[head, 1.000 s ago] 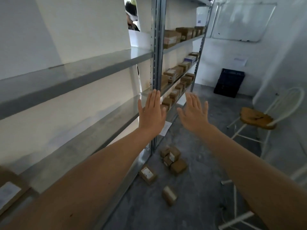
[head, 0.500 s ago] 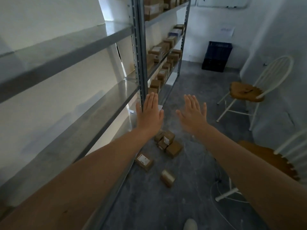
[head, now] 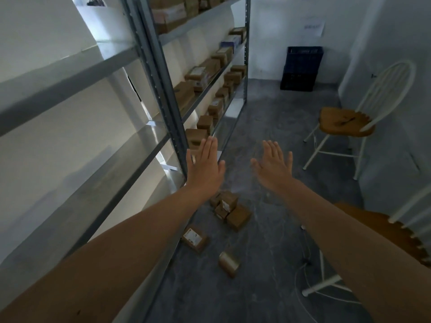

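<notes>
Both arms are stretched out in front of me over the floor. My left hand (head: pixel 205 167) is flat with straight fingers, close to the grey upright of the metal shelving (head: pixel 161 89), holding nothing. My right hand (head: pixel 274 163) is spread open a little to the right, also holding nothing. Below the hands, several small brown cardboard boxes (head: pixel 229 209) lie in a heap on the grey concrete floor, with one labelled box (head: pixel 194 238) and one taped box (head: pixel 229 263) lying apart nearer to me.
The shelving runs along the left; its far bays hold several brown boxes (head: pixel 215 107), the near shelves (head: pixel 100 159) are bare. A white chair with a wooden seat (head: pixel 345 121) stands right, another chair (head: pixel 382 229) close by me. A dark crate (head: pixel 302 68) sits at the back wall.
The view has tilted down and the boxes on the floor sit more centrally. Both hands stay flat and held out, now lower against the shelving.
</notes>
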`<state>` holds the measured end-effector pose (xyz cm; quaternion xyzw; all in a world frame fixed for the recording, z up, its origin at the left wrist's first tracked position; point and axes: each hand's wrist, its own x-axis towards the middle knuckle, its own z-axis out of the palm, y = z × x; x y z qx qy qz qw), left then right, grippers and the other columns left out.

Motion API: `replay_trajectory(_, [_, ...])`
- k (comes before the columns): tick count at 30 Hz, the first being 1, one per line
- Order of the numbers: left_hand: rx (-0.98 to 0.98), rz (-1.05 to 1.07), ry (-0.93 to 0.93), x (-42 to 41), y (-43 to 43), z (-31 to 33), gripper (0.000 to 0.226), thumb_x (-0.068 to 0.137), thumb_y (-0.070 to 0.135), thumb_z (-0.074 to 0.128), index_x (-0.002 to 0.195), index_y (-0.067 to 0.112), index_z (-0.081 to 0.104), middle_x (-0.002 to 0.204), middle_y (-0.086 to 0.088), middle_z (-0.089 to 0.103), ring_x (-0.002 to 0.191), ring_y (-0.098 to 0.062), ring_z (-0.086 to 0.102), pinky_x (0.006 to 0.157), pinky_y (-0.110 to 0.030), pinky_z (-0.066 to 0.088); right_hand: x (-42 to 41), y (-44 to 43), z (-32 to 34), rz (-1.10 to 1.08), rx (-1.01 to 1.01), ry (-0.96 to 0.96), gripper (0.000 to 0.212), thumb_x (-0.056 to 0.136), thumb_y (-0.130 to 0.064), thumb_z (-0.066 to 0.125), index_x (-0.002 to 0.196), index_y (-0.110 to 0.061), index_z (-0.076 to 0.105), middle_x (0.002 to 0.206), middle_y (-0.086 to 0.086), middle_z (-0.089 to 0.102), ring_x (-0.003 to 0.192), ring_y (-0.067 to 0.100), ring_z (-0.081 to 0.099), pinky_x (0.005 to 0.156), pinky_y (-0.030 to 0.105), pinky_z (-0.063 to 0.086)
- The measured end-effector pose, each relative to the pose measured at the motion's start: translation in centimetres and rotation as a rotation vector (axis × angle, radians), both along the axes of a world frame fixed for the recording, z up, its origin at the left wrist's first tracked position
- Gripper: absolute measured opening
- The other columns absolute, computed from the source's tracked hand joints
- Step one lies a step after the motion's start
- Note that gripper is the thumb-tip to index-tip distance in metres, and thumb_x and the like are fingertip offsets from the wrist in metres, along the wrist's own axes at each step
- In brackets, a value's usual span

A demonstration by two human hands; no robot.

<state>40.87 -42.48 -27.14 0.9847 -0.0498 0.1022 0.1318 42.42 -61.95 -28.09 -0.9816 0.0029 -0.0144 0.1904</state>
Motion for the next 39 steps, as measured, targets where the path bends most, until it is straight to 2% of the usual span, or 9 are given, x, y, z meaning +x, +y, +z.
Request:
replay_trajectory(9, [-0.047, 0.030, 0.054, 4.8, -5.9, -2.2, 0.062, 0.104, 0.040, 0.027, 0.157, 0.020, 0.001, 0.165, 0.003, -0.001, 0.151, -0.014, -0.008, 0.120, -0.055, -0.005, 5.4, -6.7, -1.3, 0.032, -0.017, 0.065, 0.068, 0.103, -0.046, 0.027, 0.156, -0.015, -0.002, 0.165, 0.000, -0.006, 0.150, 0.014, -0.013, 0.116, 0.050, -0.015])
replay_trajectory(16, [-0.078, 0.072, 0.076, 8.2, -4.6, -3.8, 0.063, 0.103, 0.040, 0.031, 0.157, 0.021, 0.002, 0.165, 0.004, -0.001, 0.151, -0.014, -0.006, 0.118, -0.051, -0.008, 8.0, -6.7, -2.6, 0.051, 0.003, 0.102, 0.068, 0.103, -0.046, 0.029, 0.156, -0.016, 0.000, 0.165, -0.001, -0.004, 0.150, 0.014, -0.012, 0.116, 0.050, -0.015])
replay_trajectory(19, [-0.108, 0.098, 0.069, 10.6, -3.4, -4.4, 0.064, 0.103, 0.040, 0.032, 0.157, 0.021, 0.004, 0.165, 0.004, 0.001, 0.151, -0.014, -0.004, 0.117, -0.050, -0.008, 9.7, -5.8, -2.8, 0.029, 0.039, 0.115, 0.068, 0.102, -0.044, 0.032, 0.156, -0.016, 0.003, 0.165, 0.000, -0.001, 0.150, 0.014, -0.010, 0.116, 0.050, -0.013])
replay_trajectory(24, [-0.105, 0.112, 0.113, 14.7, -1.5, -6.3, 0.063, 0.103, 0.038, 0.030, 0.157, 0.020, 0.002, 0.165, 0.003, -0.001, 0.151, -0.014, -0.007, 0.120, -0.054, -0.005, 12.7, -3.3, -4.0, 0.064, -0.022, 0.128, 0.067, 0.102, -0.044, 0.033, 0.156, -0.017, 0.004, 0.165, -0.003, -0.001, 0.150, 0.013, -0.009, 0.116, 0.050, -0.013])
replay_trajectory(31, [-0.154, 0.082, 0.180, 19.6, 1.3, -8.5, 0.063, 0.104, 0.040, 0.027, 0.157, 0.018, -0.001, 0.165, 0.002, -0.006, 0.151, -0.014, -0.010, 0.119, -0.050, -0.007, 19.3, 1.6, -5.1, 0.067, -0.086, 0.157, 0.068, 0.100, -0.041, 0.036, 0.156, -0.019, 0.004, 0.164, -0.004, 0.000, 0.150, 0.012, -0.008, 0.118, 0.050, -0.011])
replay_trajectory(35, [-0.228, 0.178, 0.247, 23.0, 4.5, -8.9, 0.063, 0.104, 0.038, 0.030, 0.157, 0.017, 0.004, 0.165, 0.000, 0.001, 0.152, -0.017, 0.001, 0.120, -0.052, 0.001, 22.3, 5.4, -5.8, 0.095, -0.097, 0.156, 0.068, 0.100, -0.041, 0.036, 0.156, -0.021, 0.003, 0.164, -0.007, -0.003, 0.150, 0.010, -0.011, 0.117, 0.047, -0.014])
replay_trajectory(39, [-0.288, 0.236, 0.279, 25.5, 6.2, -9.4, 0.063, 0.104, 0.037, 0.032, 0.157, 0.016, 0.005, 0.165, 0.000, 0.003, 0.151, -0.018, 0.003, 0.120, -0.053, 0.002, 23.4, 7.5, -7.1, 0.158, -0.125, 0.119, 0.069, 0.099, -0.044, 0.034, 0.156, -0.023, 0.002, 0.164, -0.007, -0.002, 0.149, 0.010, -0.011, 0.115, 0.047, -0.016])
